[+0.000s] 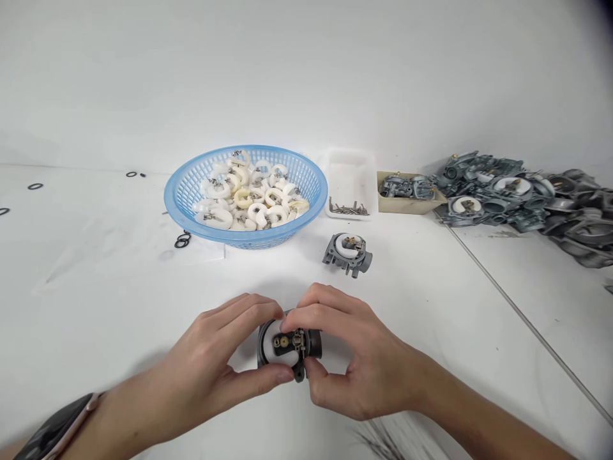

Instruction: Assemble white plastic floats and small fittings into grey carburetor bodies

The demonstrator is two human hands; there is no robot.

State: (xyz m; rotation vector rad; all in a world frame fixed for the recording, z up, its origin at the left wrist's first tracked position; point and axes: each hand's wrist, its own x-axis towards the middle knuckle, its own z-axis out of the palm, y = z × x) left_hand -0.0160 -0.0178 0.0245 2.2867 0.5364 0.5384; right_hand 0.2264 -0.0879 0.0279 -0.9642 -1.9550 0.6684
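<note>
A round blue plastic mesh basket holds a heap of white and cream horseshoe-shaped plastic floats, with small black rubber rings just beside it on the white table. To its right stand a shallow white plastic tray of thin metal pins and a small beige box. A grey metal carburetor body with a white float sits alone nearer, and a pile of grey metal carburetor bodies lies at far right.

Carburetor body mostly hidden by fingers, pile of castings cut by right edge, watch cropped

Matt grey metal carburetor, glossy blue plastic basket, smooth white tabletop
</note>
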